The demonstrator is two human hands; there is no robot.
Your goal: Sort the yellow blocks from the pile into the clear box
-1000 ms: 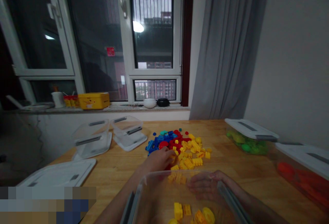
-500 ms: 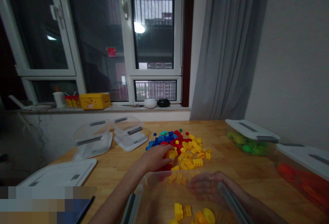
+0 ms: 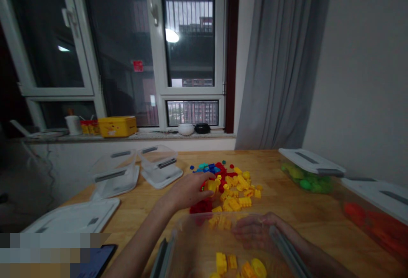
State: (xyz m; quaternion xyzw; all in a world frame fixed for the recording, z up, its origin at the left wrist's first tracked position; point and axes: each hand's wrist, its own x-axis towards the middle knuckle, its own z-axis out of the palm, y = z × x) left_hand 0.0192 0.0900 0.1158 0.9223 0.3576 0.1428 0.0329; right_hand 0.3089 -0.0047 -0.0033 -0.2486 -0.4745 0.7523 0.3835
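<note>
A loose pile of plastic building bricks in yellow, red and blue lies on the wooden table. My left hand reaches over the pile, its fingertips curled round a yellow brick. Red bricks lie just below that hand and partly hide behind it. My right hand grips the far rim of a clear plastic box near me, seen through its wall. Yellow bricks and a round yellow piece lie inside the box.
Two lidded clear boxes stand at the right, one holding green pieces, the other red pieces. Clear box parts and a white lid lie at the left. A phone sits at the near edge, below a window sill.
My left hand has shifted slightly left and up over the pile, carrying the yellow brick, and now covers most of the blue bricks. My right hand stays on the box.
</note>
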